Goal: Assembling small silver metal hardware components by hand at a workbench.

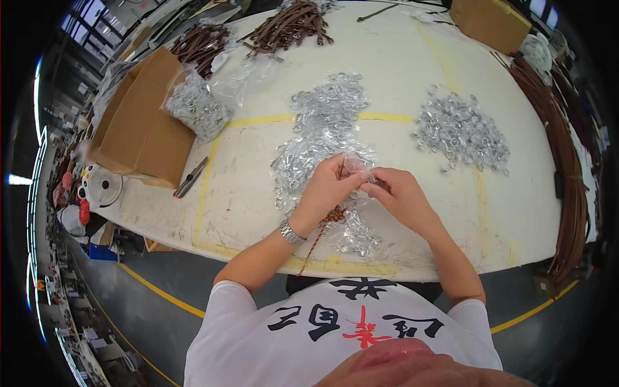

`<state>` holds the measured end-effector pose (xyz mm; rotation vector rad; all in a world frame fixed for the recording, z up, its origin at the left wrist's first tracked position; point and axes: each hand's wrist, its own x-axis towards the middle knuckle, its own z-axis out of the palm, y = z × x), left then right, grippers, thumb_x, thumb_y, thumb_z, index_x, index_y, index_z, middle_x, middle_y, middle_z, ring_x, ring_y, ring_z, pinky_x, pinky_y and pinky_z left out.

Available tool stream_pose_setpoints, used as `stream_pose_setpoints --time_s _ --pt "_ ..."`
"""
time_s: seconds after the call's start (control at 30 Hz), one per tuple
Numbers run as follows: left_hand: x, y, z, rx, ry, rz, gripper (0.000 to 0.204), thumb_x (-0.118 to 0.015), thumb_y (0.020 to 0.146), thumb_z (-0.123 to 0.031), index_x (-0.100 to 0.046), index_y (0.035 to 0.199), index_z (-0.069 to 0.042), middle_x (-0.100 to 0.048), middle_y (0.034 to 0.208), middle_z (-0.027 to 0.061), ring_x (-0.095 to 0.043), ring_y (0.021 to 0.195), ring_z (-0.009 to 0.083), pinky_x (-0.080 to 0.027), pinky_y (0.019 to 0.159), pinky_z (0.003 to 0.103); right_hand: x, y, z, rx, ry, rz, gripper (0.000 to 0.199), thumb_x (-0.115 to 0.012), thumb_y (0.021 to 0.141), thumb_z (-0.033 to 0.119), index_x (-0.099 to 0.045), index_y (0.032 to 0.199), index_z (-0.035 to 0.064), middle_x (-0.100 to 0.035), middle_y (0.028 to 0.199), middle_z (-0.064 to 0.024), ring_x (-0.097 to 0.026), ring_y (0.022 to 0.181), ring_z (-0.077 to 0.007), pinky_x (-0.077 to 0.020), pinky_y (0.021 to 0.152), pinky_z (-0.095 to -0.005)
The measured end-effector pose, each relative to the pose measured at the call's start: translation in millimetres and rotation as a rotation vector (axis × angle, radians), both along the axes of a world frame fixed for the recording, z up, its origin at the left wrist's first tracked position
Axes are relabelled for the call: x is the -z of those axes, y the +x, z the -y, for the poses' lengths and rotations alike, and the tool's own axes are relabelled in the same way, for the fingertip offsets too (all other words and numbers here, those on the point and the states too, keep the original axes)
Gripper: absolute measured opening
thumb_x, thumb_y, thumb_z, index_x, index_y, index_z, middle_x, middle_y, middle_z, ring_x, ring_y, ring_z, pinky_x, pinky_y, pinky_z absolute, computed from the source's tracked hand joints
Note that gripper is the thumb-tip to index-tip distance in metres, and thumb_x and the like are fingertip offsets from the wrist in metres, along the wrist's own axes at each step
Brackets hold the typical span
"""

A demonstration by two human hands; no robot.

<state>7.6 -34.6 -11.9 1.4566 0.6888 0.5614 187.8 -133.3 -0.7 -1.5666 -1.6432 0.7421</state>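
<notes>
A small clear plastic bag is pinched between both hands above the middle of the table. My left hand, with a metal watch on its wrist, grips the bag's left side. On the other side, the fingertips of my right hand close on it; what lies inside the bag is hard to make out. Beneath and beyond the hands spreads a heap of silvery metal hardware in clear bags. Near my left wrist lies a red-orange patterned cord, trailing to the table's front edge.
Loose metal pieces form a pile to the right. At left stand an open cardboard box, a bag of metal parts and a utility knife. Brown straps lie at the back, and more long strips line the right edge.
</notes>
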Motion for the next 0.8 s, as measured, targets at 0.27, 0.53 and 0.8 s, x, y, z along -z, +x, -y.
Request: stream_pose_setpoints --time_s 0.27,0.53,0.8 --pt "-0.5 -3.2 -6.9 0.043 -0.209 0.039 0.008 -0.073 0.097 -0.009 -0.067 0.099 -0.005 -0.064 0.077 -0.0016 -0.042 0.055 0.0015 -0.028 0.048 0.020 -0.3 12.5 -0.3 -0.012 -0.152 -0.232 0.026 -0.067 0.102 0.022 -0.073 0.091 0.0004 -0.065 0.070 -0.0070 -0.060 0.062 -0.0172 -0.0499 0.062 -0.0304" --pt "-8.8 -2.9 -7.1 0.130 0.163 0.015 0.010 -0.074 0.096 -0.007 -0.067 0.099 -0.001 -0.070 0.084 0.0003 -0.063 0.075 0.0062 -0.051 0.071 0.023 3.6 34.9 -7.1 -0.233 -0.478 -0.839 0.029 -0.065 0.106 0.025 -0.077 0.103 -0.0010 -0.068 0.076 0.0010 -0.057 0.061 -0.0057 -0.0438 0.057 -0.0214" --pt "-10.2 -10.5 -1.1 0.158 0.264 -0.004 0.012 -0.075 0.096 -0.012 -0.070 0.103 -0.004 -0.071 0.081 -0.0006 -0.061 0.070 0.0033 -0.049 0.064 0.022 22.7 32.1 -7.8 -0.185 -0.591 -1.024 0.027 -0.071 0.100 0.025 -0.079 0.103 -0.0012 -0.068 0.076 0.0001 -0.056 0.060 -0.0057 -0.0431 0.056 -0.0207"
